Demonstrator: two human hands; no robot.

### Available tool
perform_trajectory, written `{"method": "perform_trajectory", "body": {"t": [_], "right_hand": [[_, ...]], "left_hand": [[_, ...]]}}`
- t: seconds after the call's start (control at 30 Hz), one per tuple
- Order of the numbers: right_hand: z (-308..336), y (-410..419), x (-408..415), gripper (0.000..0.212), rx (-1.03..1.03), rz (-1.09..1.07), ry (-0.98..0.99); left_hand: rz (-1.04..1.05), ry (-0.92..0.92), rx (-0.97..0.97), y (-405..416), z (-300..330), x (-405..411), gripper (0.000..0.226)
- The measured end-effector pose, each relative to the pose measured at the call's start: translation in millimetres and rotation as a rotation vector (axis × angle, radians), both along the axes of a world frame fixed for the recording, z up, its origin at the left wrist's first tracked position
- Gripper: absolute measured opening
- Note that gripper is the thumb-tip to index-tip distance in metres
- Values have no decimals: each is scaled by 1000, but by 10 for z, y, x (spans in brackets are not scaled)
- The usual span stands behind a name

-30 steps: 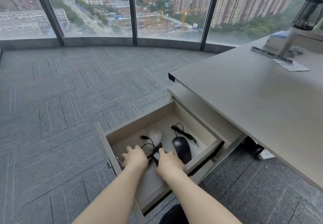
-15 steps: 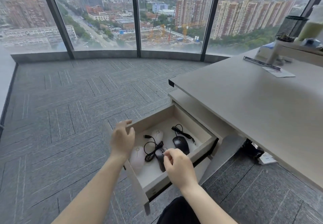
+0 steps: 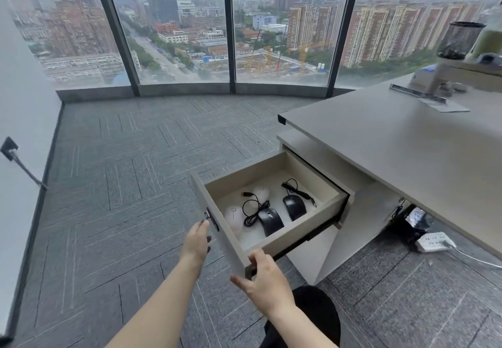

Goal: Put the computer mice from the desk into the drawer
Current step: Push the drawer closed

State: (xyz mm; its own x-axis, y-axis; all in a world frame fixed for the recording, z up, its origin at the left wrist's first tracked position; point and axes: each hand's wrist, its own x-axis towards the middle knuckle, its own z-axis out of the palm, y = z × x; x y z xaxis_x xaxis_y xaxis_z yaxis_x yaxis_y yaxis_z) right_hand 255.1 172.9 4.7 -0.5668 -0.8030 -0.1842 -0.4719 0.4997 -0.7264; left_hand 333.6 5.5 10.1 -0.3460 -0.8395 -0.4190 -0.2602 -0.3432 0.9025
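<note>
The beige drawer (image 3: pixel 296 237) under the desk (image 3: pixel 402 152) stands pulled out. Inside lie two black wired mice, one in the middle (image 3: pixel 270 221) and one to the right (image 3: pixel 294 207), and two white mice, one at the front left (image 3: pixel 234 218) and one at the back (image 3: pixel 261 192). Black cables coil between them. My left hand (image 3: pixel 196 241) rests flat against the drawer's front panel beside the lock, holding nothing. My right hand (image 3: pixel 264 279) touches the drawer's near corner, fingers spread.
A pedestal cabinet (image 3: pixel 336 247) holds the drawer. A white power strip (image 3: pixel 434 241) and dark cables lie on the carpet under the desk. A mesh pen cup (image 3: pixel 459 40) and small items sit at the desk's far end. Windows span the back.
Both hands have come out of the drawer and moved to its front panel and corner. The view has pulled back and risen. The mice lie where they were.
</note>
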Motion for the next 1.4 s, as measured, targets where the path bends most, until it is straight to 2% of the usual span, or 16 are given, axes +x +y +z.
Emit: {"method": "perform_trajectory", "body": {"t": [0.07,0.13,0.3,0.47,0.57,0.77,0.87,0.93,1.03,1.4], "right_hand": [[-37,-18,-29,38,-26,-51,-4],[-39,-16,-58,35,-30,-73,1],[-51,27,-246,34,-25,-123,6],[-42,91,-586,31,-40,-196,-9],[-66,145,-827,37,-54,-285,-37],[-93,234,-1309,90,-132,-571,-175],[-173,245,-1586,102,-174,-666,-203],[-193,250,-1742,103,-171,-695,-201],[-218,264,-2029,99,-188,-719,-188],[-374,247,-2617,84,-263,-811,-205]], "left_hand": [[2,128,116,64,-27,-50,44],[-2,184,145,111,-47,-106,48],[-34,200,193,86,-80,-328,59],[-68,232,229,146,-53,-733,57],[-82,244,238,193,-49,-1029,54],[-112,293,299,266,-44,-1668,51],[-134,323,332,309,-14,-2016,41],[-144,336,355,323,-15,-2188,39],[-167,344,385,315,-102,-2492,54],[-210,389,466,381,-148,-3142,62]]}}
